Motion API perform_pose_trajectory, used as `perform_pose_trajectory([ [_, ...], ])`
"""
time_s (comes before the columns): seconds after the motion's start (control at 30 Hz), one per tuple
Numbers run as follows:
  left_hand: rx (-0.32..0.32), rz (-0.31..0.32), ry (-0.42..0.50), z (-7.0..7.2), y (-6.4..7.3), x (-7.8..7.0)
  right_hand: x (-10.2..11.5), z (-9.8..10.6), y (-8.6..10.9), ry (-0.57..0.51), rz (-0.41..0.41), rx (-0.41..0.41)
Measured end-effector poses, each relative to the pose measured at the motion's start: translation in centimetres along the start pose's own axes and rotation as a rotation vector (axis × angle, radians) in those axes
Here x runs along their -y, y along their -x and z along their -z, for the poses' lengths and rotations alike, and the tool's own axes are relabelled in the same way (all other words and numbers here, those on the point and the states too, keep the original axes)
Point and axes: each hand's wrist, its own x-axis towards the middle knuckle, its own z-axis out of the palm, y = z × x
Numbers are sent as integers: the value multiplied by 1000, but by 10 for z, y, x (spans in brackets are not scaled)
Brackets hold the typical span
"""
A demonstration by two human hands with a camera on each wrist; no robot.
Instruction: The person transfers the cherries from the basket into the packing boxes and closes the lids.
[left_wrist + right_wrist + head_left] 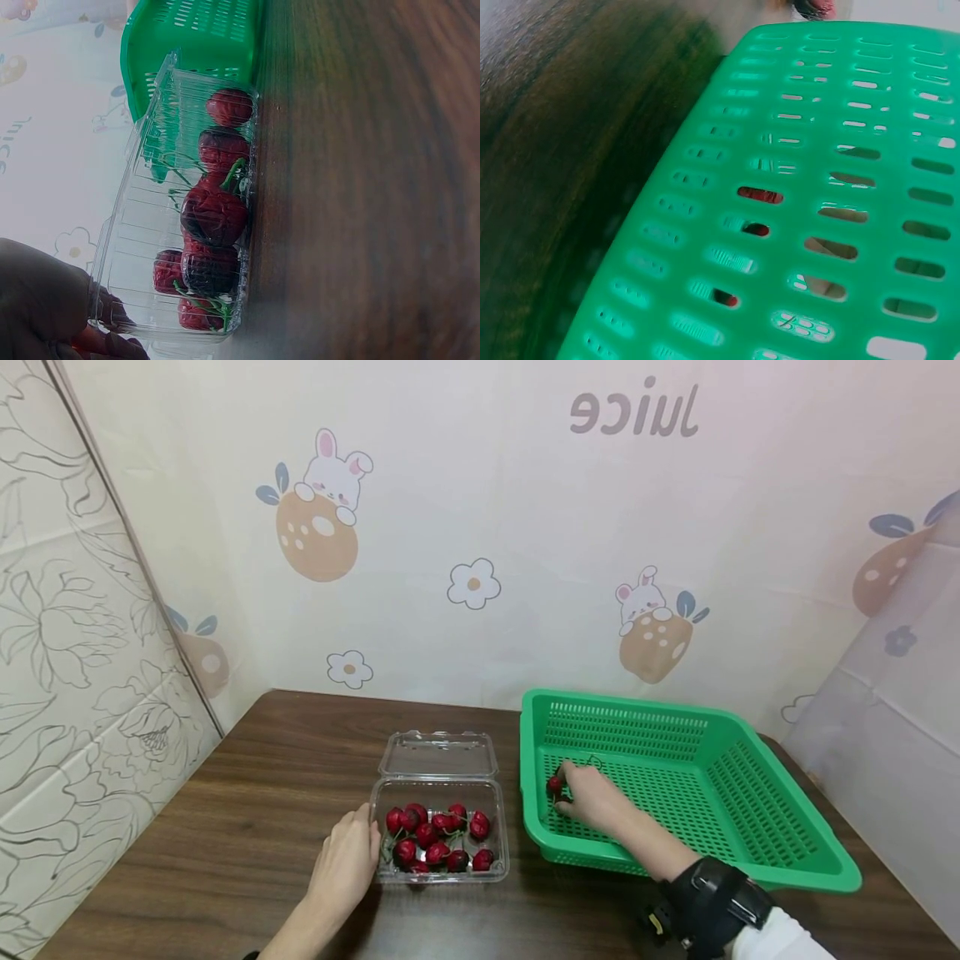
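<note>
A clear plastic clamshell box stands on the table with its lid folded back, holding several dark red cherries with green stems. My left hand grips the box's left edge; in the left wrist view fingers close on its near corner. My right hand is down inside the green basket, at its left end. A cherry lies right at the right hand's fingertips, between index finger and thumb; I cannot tell if they pinch it. Through the slots in the right wrist view, red cherry patches show.
The brown wooden table runs back to a printed curtain with rabbits and flowers. The box and basket stand side by side with a narrow gap. The basket's raised rim and slotted walls surround my right hand.
</note>
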Motion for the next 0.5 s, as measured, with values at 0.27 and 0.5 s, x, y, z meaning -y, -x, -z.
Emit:
perform_pose_trajectory([
  [0.27,5,7,-4,0,0,0,1,0,-1,32,23,2],
  [0.5,-7,2,-5,-1,0,0,3,2,-7,80,28,46],
])
